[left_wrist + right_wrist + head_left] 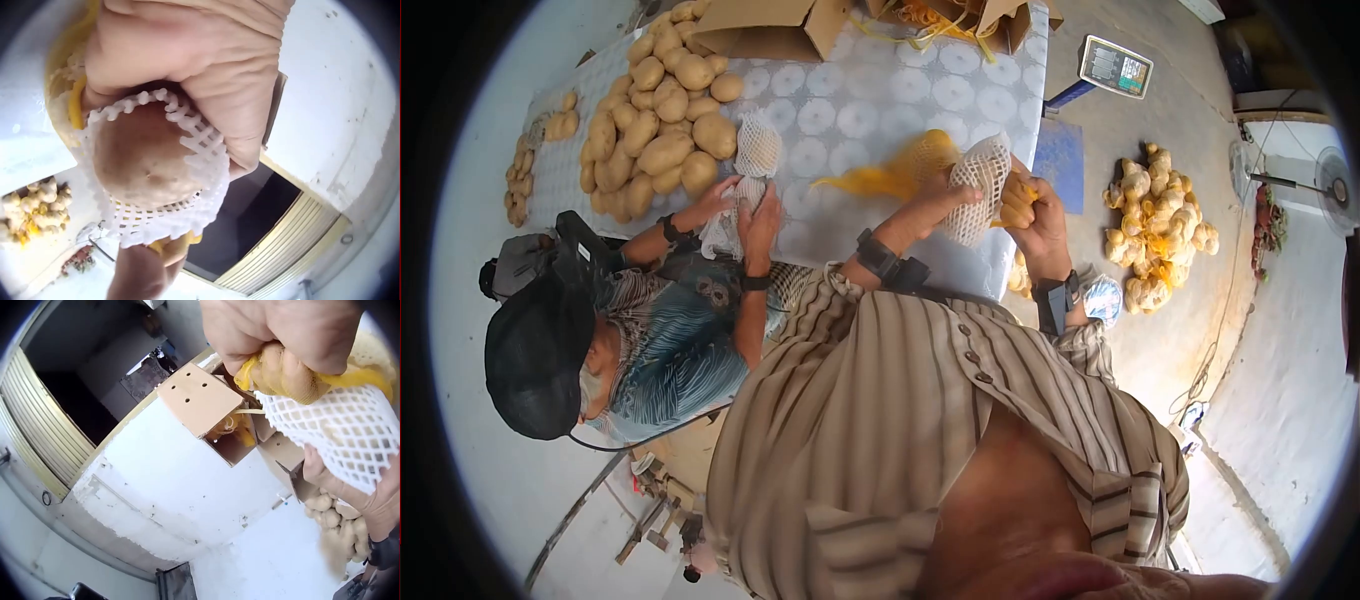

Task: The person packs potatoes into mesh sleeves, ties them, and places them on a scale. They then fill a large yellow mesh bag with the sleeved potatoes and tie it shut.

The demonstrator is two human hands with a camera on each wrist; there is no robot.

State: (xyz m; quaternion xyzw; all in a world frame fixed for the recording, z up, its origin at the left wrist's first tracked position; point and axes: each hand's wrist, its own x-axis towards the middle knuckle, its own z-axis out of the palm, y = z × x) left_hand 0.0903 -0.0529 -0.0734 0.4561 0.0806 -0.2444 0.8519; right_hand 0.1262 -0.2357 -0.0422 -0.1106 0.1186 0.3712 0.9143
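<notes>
Striped shirt (840,400) nearest, I judge bagging underway: at one o'clock left hand (940,203) curls fingers round sleeved potato (147,162), right hand (1045,225) seemingly clutches yellow net (890,172), needing opening.

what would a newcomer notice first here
Probably the heap of tan oval potatoes on the pale patterned tablecloth, upper left in the head view. Next, the white foam net sleeve around a brown potato in the wearer's left hand, then the knobbly yellowish pile on the grey floor at right.
</notes>
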